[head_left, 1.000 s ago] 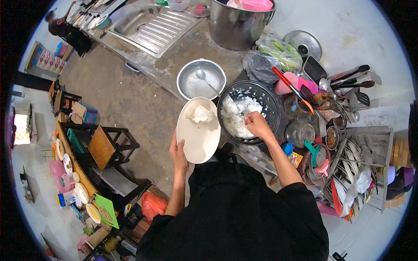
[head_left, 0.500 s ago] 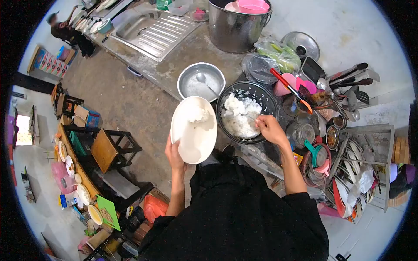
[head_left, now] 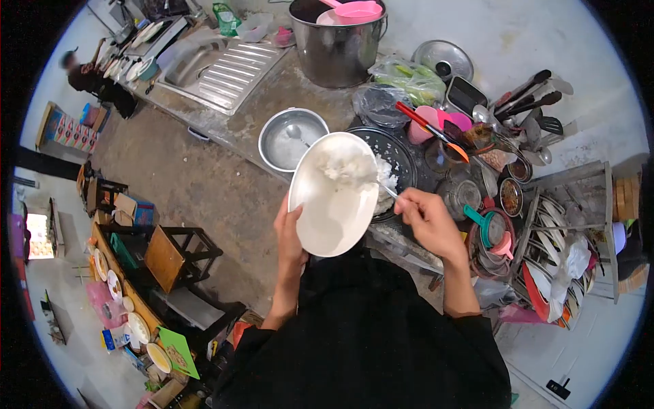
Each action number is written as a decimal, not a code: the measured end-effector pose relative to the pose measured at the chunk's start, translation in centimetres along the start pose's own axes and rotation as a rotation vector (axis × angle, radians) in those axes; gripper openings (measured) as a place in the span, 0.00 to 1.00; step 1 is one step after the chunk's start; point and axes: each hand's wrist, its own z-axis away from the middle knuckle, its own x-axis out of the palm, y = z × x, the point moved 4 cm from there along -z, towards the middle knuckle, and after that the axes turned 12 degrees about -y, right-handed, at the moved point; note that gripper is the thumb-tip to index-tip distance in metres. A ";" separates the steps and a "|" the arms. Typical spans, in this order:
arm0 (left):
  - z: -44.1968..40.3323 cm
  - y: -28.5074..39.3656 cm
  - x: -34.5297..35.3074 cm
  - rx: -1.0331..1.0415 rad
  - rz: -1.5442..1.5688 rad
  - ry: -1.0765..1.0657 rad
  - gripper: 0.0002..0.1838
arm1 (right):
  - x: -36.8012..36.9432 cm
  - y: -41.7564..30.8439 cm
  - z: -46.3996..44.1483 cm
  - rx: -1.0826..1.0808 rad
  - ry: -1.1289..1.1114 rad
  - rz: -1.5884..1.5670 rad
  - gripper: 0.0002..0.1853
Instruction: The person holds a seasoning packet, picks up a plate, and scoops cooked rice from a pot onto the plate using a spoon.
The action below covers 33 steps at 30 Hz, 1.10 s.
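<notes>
Plainly, both your hands are occupied. Left hand (head_left: 289, 228): grip clamped on the left rim of the oval dish (head_left: 325, 221), thumb over the edge. Right hand (head_left: 428, 221): fingers pinched together on the handle of a spoon (head_left: 389, 191), its shaft crossing the dish's right rim.

Key relation: the dish lies to the left of your right grip, held up in front of your body. Its long axis runs away from you, far end leaning a little right. Rice (head_left: 344, 167) sits toward that far end; the spoon points up-left at it, bowl end not clearly visible there. The right hand is nearer the black pot (head_left: 411, 157), which stands beyond and right of the dish, partly hidden by it, more rice inside.

Also noted: metal bowl (head_left: 271, 146) on the worktop (head_left: 272, 82), just left of the dish's far end.
</notes>
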 end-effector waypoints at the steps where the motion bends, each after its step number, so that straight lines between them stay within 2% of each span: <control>1: -0.2 -0.6 0.4 -0.046 0.025 0.003 0.26 | 0.4 -1.1 0.0 -0.049 0.039 0.131 0.05; 2: -0.3 -1.2 0.8 -0.091 0.050 0.006 0.25 | 1.1 -0.7 0.1 -0.045 0.047 0.130 0.05; 4: -0.6 -1.6 2.0 -0.085 0.085 -0.009 0.25 | 2.2 0.7 0.2 -0.109 0.182 0.460 0.02; 5: -0.8 -1.6 2.4 -0.076 0.122 -0.015 0.24 | 2.5 1.1 0.4 -0.174 0.201 0.525 0.03; 8: -0.9 -1.3 3.1 -0.114 0.096 -0.052 0.23 | 3.5 2.0 0.8 -0.192 0.296 0.607 0.05; 14: -0.7 -1.8 3.3 -0.123 0.118 -0.055 0.23 | 4.0 2.1 0.3 -0.190 0.354 0.639 0.07; 18: -0.6 -2.2 2.8 -0.128 0.101 -0.045 0.24 | 4.4 3.3 0.0 -0.189 0.312 0.659 0.07; 29: 0.1 -1.5 2.0 -0.146 -0.009 -0.020 0.25 | 5.0 3.6 -0.6 -0.243 0.330 0.571 0.04; 33: 0.5 -2.5 1.0 -0.119 0.049 0.019 0.26 | 4.6 2.4 -0.4 -0.293 0.390 0.502 0.02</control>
